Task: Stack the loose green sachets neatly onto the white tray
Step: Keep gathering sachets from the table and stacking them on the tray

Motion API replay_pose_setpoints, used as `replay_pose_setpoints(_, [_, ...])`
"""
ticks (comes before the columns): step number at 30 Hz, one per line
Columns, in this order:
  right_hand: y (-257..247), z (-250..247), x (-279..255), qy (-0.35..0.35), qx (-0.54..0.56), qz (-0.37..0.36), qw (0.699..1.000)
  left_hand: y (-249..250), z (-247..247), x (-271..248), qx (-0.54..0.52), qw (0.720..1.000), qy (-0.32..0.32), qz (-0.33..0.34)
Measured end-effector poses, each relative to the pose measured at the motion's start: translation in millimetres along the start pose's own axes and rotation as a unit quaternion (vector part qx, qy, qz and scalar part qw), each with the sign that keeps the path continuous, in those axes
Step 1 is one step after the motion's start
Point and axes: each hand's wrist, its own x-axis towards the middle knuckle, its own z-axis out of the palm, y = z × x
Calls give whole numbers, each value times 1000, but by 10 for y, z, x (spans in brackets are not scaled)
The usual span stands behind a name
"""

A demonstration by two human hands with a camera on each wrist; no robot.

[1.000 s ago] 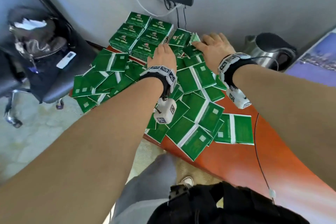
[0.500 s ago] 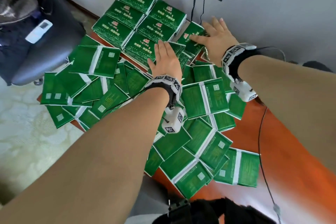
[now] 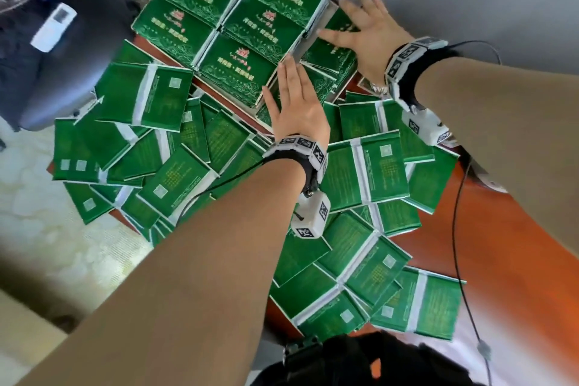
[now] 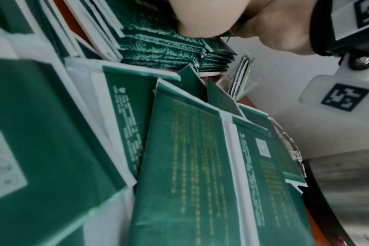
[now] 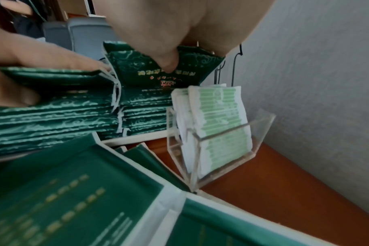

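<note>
Neat stacks of green sachets [image 3: 238, 9] stand on the white tray [image 5: 135, 139] at the far end of the table. My left hand [image 3: 294, 97] lies with straight fingers against the near right side of a stack. My right hand [image 3: 360, 31] lies flat with spread fingers on the rightmost stack [image 3: 329, 53]. In the right wrist view its thumb presses on the top sachet [image 5: 137, 69], which is bowed. Several loose green sachets [image 3: 363, 175] lie scattered face down and overlapping between me and the tray.
A clear acrylic holder [image 5: 219, 133] with pale green packets stands just right of the tray, near the wall. Bare orange table [image 3: 501, 260] shows at the right, crossed by a black cable [image 3: 460, 229]. A dark chair [image 3: 53, 25] stands left, with floor below the table's left edge.
My head has come closer over the stacks. The left hand slid forward to the stack's side, and the right hand moved onto the top of the rightmost stack.
</note>
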Motion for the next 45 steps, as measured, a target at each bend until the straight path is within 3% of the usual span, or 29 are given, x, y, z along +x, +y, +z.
replay_pose_setpoints(10, [43, 183, 67, -14, 16, -22, 1000, -35, 137, -17, 32, 999, 21, -4])
replay_pose_setpoints(22, [44, 168, 100, -18, 7, -28, 999, 15, 148, 26, 33, 999, 4, -16])
replay_pose_setpoints(29, [-1, -68, -194, -6, 0, 14, 1000, 78, -39, -115, 33, 998, 30, 35])
replay_pose_setpoints(34, [-80, -442, -882, -8, -1, 96, 995, 313, -350, -382, 59, 983, 56, 162])
replay_pose_setpoints(37, [-160, -508, -1511, 5, 60, 168, 984, 555, -474, -662, 65, 966, 55, 244])
replay_pose_setpoints(41, [-377, -308, -2518, 67, 163, 281, 943, 848, -400, -1283, 89, 939, 19, 331])
replay_pose_setpoints(45, [-672, 164, -3485, 5, 188, 353, 916, 963, -104, -1967, 130, 913, -25, 387])
